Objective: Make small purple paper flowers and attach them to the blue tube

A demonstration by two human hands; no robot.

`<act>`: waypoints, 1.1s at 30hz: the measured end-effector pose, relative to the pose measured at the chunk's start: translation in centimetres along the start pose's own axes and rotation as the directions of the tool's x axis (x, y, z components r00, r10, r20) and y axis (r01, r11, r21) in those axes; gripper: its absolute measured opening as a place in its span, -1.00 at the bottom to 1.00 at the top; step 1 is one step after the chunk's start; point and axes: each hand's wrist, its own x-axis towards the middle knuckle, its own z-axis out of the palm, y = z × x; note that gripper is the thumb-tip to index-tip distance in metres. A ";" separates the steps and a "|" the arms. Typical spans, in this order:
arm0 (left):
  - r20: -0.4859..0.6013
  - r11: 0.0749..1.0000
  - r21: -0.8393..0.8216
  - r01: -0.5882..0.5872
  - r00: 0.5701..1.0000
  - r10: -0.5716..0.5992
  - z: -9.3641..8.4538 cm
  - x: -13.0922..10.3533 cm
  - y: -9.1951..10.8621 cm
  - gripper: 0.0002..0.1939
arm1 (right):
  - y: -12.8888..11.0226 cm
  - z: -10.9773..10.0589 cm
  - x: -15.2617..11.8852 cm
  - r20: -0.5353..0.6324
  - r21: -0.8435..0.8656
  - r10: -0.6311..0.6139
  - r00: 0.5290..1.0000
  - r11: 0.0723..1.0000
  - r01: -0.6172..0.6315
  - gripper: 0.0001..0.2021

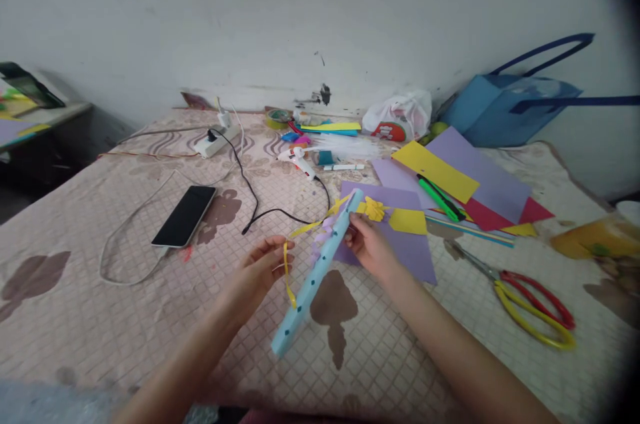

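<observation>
A light blue paper tube (315,277) with dark dots is held slanting above the tablecloth, its lower end toward me. My right hand (373,244) grips it near the upper end. A narrow yellow ribbon (287,277) runs from the tube's upper part to its lower part, and my left hand (263,263) pinches it left of the tube. Small lilac paper curls (324,236) sit along the tube's left side. Beyond my right hand, a yellow paper flower (374,209) lies on lilac paper (413,257).
To the right lie scissors (535,311), a green cutter (440,197) and coloured sheets (500,171). A glue gun (299,161) with a trailing black cord rests behind the tube. At left are a phone (185,217) on a cable and a power strip (217,141). A blue bag (505,107) stands back right.
</observation>
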 end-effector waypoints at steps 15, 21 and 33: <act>0.166 0.884 0.467 -0.032 0.985 -0.053 -0.2 2.6 1.9 -0.72 | -0.1 0.2 -0.3 -0.001 0.003 -0.002 1.000 1.000 0.002 -0.73; 0.278 0.905 0.426 0.006 0.951 -0.137 -0.3 3.1 2.6 -0.84 | -0.1 0.0 -0.3 0.007 -0.021 0.016 1.000 1.000 -0.016 -0.74; 0.316 0.931 0.365 0.013 0.939 -0.137 1.0 6.3 2.8 -0.79 | 0.0 0.5 -0.6 0.013 -0.044 0.027 1.000 0.999 -0.027 -0.73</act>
